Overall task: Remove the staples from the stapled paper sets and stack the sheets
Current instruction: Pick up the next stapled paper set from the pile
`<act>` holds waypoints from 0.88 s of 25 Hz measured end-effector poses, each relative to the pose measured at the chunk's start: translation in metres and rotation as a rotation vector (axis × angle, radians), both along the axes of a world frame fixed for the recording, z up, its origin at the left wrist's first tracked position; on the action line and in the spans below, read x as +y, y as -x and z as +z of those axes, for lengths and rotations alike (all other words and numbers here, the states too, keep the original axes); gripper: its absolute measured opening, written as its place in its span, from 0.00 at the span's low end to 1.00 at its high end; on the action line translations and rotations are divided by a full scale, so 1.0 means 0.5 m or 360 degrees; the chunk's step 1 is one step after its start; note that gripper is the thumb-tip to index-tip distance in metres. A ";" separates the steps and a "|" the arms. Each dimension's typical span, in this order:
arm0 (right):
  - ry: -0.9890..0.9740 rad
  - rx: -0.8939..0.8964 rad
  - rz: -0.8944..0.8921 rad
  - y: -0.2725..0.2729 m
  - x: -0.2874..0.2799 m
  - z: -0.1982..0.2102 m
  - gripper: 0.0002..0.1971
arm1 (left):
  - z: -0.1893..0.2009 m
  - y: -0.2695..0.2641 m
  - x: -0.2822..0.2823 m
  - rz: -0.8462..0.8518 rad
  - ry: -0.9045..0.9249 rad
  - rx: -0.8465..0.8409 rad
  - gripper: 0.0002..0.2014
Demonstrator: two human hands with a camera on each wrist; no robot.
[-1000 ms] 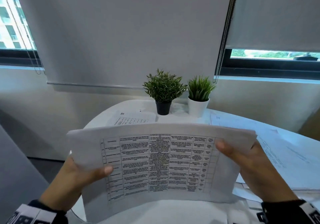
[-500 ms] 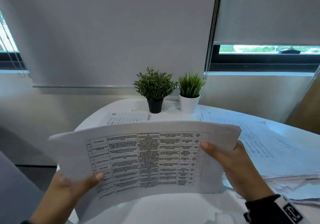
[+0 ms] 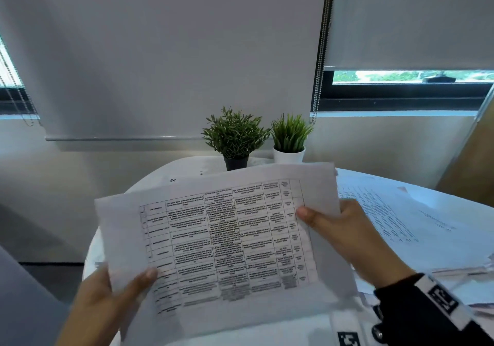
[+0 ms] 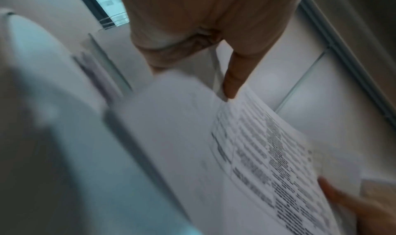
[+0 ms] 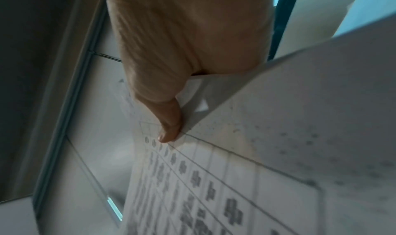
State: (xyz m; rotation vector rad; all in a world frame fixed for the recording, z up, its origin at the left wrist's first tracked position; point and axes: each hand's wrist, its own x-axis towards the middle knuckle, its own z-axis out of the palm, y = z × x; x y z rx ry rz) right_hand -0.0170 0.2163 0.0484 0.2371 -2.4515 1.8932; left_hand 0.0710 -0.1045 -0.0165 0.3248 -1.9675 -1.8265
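Head cam: paper set [image 3: 227, 241] held up over the desk [image 3: 441, 212], long axis left-right, right end tilted up. Left hand [image 3: 107, 300] & right hand [image 3: 355, 236] each pinch a side edge. Loose sheets [image 3: 417, 228] on the right. Left wrist cam: blurry, thumb [image 4: 233, 79] on the paper. Right wrist: thumb [image 5: 171, 126] pressing the printed table.

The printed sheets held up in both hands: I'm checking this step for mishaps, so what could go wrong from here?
1. The printed sheets are pinched only at their side edges by the left hand and right hand; they could sag or slip.
2. The loose paper pile looks uneven, so added sheets might slide.
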 end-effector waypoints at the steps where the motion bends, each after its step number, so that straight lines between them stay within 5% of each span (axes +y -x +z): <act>1: -0.0085 0.0025 0.0046 0.009 0.001 0.023 0.07 | 0.016 0.005 0.008 0.0103 0.0078 0.0070 0.49; 4: -0.0431 0.0190 0.0254 0.033 -0.014 0.088 0.10 | 0.089 0.017 0.035 0.0409 0.0730 0.0235 0.57; 6: -0.0604 0.0316 0.0445 0.040 -0.038 0.124 0.09 | 0.148 0.027 0.069 0.0257 0.1114 0.0370 0.53; 8: -0.0708 0.0410 0.0610 0.046 -0.068 0.151 0.09 | 0.186 0.056 0.085 -0.0112 0.1190 0.0312 0.50; 11: -0.0795 0.0477 0.0809 0.059 -0.111 0.165 0.11 | 0.202 0.095 0.087 -0.0628 0.0766 0.0142 0.36; 15: -0.0889 0.0411 0.0866 0.081 -0.138 0.160 0.21 | 0.179 0.080 0.072 -0.0513 0.0581 -0.0076 0.05; 19: -0.0771 0.0204 0.0571 0.191 -0.135 0.100 0.30 | 0.127 0.039 0.030 -0.0152 0.0402 -0.0264 0.14; 22: -0.1506 0.0162 0.0321 0.275 -0.119 0.009 0.24 | 0.082 0.021 0.001 0.0026 0.0126 -0.0353 0.12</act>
